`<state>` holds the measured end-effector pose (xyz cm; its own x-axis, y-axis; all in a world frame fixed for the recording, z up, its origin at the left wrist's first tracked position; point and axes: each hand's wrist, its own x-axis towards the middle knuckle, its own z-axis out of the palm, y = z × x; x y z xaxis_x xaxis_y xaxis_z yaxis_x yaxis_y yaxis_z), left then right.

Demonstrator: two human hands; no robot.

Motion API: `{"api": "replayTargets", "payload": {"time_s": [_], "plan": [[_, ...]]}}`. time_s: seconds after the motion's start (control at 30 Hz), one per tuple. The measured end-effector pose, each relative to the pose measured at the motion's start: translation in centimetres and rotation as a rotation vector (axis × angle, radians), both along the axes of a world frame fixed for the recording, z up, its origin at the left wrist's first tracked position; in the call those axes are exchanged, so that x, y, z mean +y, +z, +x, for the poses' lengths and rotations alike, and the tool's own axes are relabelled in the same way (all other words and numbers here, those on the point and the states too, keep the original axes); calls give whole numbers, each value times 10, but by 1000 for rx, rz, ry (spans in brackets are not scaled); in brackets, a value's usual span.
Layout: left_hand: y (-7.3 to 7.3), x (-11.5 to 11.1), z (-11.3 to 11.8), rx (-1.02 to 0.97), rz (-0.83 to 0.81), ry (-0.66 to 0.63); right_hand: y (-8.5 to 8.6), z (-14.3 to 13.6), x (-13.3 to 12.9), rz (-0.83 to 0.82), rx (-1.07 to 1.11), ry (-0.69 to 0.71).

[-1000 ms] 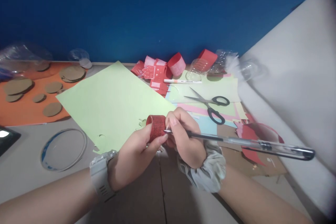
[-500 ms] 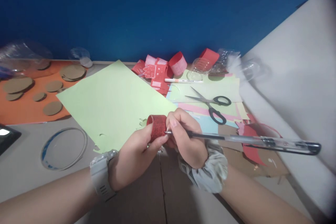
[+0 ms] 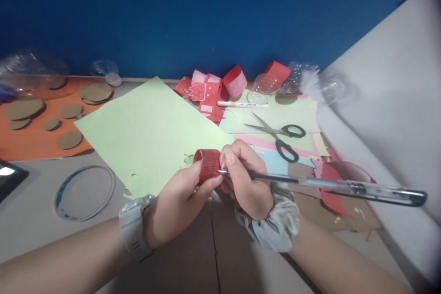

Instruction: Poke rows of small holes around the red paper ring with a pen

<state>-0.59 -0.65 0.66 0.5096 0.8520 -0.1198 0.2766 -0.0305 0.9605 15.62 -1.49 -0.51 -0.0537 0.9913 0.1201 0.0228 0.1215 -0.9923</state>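
Between my hands is a small red ring [image 3: 209, 165] covered in dark pen lines, its opening facing up and left. My left hand [image 3: 179, 200] grips it, with the thumb along its lower edge and other fingers hidden behind or inside. A clear pen with a dark grip [image 3: 310, 181] is pinched in my right hand [image 3: 246, 179]; its metal tip is at the ring's right side, and its barrel points far right. Behind the ring lies a light green sheet [image 3: 151, 128] with cut edges near the bottom.
Open scissors [image 3: 275, 132] lie on stacked coloured papers at the right. Red paper pieces [image 3: 211, 94] and a white marker [image 3: 243, 104] are at the back. Cardboard discs [image 3: 70, 139] rest on orange paper at left, above a tape ring [image 3: 84, 193]. A blue wall [image 3: 206, 18] stands behind.
The view has shifted slightly. Both hands keep their holds on the ring and the pen, and the pen's tip sits marginally higher on the ring's side.
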Motion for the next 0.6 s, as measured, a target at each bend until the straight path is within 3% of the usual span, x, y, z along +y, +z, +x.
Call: {"api": "replayTargets", "payload": {"time_s": [0.13,0.33,0.6], "plan": [[1,-1,0,0,-7,-2,0,-2,0,-15,7,-44],[0,-1,0,10,12,1,-1,1,0,25,-15,37],[-2,-3,-1,9,4,2,-3,0,0,47,6,-1]]}}
